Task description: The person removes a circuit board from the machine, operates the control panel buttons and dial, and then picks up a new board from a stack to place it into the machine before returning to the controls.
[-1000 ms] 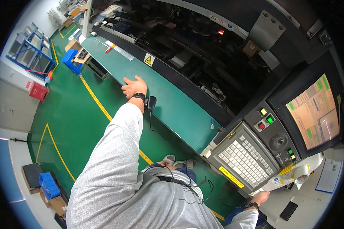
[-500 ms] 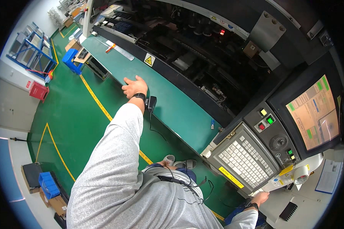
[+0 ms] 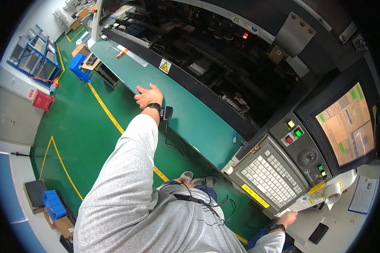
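My left hand (image 3: 148, 96) rests on the near edge of the long green work surface (image 3: 185, 111), its fingers apart and nothing held. On that wrist is a black watch, and a small black box with a cable (image 3: 167, 114) sits against the surface's edge beside it. At the lower right, my right hand (image 3: 288, 218) is by the lower corner of the keyboard panel (image 3: 271, 177), next to a pale machine housing. Its fingers are mostly hidden, so whether they grip anything does not show.
Beyond the green surface lies the dark interior of a machine (image 3: 223, 63). A lit screen (image 3: 349, 124) and coloured buttons (image 3: 298, 133) stand to the right. On the surface lie a metal ruler (image 3: 133, 57) and a red-orange tool (image 3: 122, 53). A blue stool (image 3: 79, 67) stands at left.
Both hands stay in place. Inside the dark machine, some parts have shifted slightly.
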Demonstrator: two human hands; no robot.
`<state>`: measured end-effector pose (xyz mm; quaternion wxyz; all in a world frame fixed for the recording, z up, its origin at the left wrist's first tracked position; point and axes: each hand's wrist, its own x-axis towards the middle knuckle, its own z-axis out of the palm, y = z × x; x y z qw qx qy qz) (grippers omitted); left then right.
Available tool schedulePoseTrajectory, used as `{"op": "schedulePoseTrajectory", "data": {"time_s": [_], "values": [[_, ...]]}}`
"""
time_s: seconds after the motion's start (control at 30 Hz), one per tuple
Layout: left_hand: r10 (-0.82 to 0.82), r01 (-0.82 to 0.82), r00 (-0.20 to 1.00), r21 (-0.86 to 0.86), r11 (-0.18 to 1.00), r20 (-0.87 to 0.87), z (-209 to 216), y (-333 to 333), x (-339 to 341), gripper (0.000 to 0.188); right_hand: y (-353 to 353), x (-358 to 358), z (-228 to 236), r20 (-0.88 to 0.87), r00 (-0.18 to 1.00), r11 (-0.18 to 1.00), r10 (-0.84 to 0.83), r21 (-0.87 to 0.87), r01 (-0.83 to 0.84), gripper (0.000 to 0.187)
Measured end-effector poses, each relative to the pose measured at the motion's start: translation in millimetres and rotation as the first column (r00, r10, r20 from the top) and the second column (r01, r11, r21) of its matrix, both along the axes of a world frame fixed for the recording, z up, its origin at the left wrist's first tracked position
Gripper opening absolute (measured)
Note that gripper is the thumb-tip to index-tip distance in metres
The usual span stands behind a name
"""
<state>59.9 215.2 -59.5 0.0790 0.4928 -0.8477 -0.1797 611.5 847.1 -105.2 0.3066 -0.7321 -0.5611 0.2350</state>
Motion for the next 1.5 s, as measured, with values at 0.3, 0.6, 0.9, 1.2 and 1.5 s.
{"op": "schedulePoseTrajectory", "data": {"time_s": [0.3,0.6,0.9,1.2,1.5], "values": [[0.007,-0.007,1.0,0.0,1.0,0.001,0,0,0,0.07,4,4,-3,0.064,0.998,1.0,0.019,-0.017,-0.018,0.057],[0.013,-0.013,1.0,-0.025,1.0,0.008,-4,-1,-3,0.071,8,9,-9,-0.024,0.999,0.999,0.033,-0.018,-0.034,0.056],[0.01,-0.01,1.0,-0.028,1.0,-0.011,-4,0,-1,0.071,1,5,0,0.026,0.999,0.997,0.035,-0.073,-0.033,0.056],[0.003,-0.002,1.0,0.071,0.997,-0.019,6,1,1,0.071,5,5,-2,0.045,0.999,0.999,0.012,-0.054,-0.009,0.056],[-0.003,0.005,0.999,0.045,0.999,-0.036,1,0,1,0.072,9,8,-8,-0.016,1.0,0.999,0.018,-0.042,-0.019,0.056]]}}
